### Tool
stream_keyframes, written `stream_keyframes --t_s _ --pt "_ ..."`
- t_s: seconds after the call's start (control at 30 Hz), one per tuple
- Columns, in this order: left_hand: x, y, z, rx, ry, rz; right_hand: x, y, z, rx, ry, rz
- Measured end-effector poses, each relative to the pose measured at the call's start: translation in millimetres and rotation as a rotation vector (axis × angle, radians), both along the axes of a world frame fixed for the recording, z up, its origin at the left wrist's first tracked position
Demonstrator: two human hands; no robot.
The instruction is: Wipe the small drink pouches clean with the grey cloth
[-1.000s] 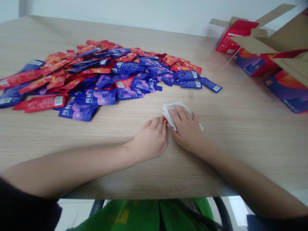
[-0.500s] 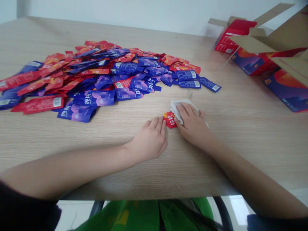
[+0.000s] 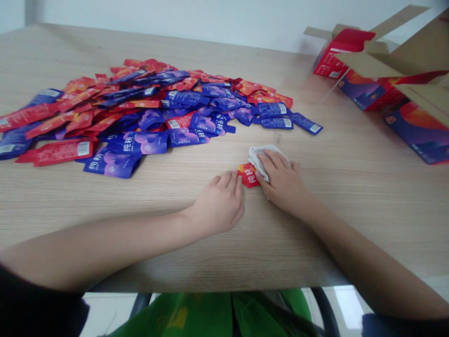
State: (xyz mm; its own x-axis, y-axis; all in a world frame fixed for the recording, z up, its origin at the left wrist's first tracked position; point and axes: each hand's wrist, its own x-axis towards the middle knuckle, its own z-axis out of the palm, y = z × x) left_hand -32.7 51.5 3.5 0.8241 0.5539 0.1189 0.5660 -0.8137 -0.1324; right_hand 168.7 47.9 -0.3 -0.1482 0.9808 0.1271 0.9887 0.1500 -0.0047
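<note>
A small red sachet [image 3: 248,175] with Chinese lettering is lying flat on a pale wood-grain table [image 3: 354,201], its corner meeting a folded white cloth [image 3: 261,159]. A person's left hand [image 3: 219,203] is resting half-curled and empty against the sachet's left edge, while the right hand [image 3: 282,182] is bearing down on the cloth, fingers loosely spread across it, just right of the sachet. Whether the right hand is gripping the cloth or only pressing on it cannot be told from this view. Steadying the sachet with one hand while working the cloth with the other appears the surest way to keep it from sliding. Farther up the table, a loose heap of red and blue sachets [image 3: 140,110] is sprawling well apart from the hands. Opened cardboard cartons [image 3: 417,51] and printed red-and-blue boxes [image 3: 368,91] are crowding the far right corner. Below the table's edge, green fabric [image 3: 182,316] is showing between the person's arms.
</note>
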Motion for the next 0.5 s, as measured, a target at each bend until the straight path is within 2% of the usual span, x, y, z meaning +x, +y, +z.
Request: stream_keyframes --t_s 0.2,0.3,0.37,0.5 --pt "0.2 1.0 -0.2 0.012 -0.016 -0.014 -22.1 -12.7 -1.7 0.02 -0.015 0.169" --pt "0.1 1.4 0.2 0.011 -0.017 -0.022 -22.7 -14.3 -1.0 0.022 0.002 0.207" --pt "-0.2 1.3 0.1 0.023 -0.017 -0.025 -15.4 -11.2 0.3 0.003 0.012 0.172" --pt "-0.5 0.4 -1.3 0.031 0.002 -0.015 1.8 -1.9 1.5 -0.023 0.033 0.001"
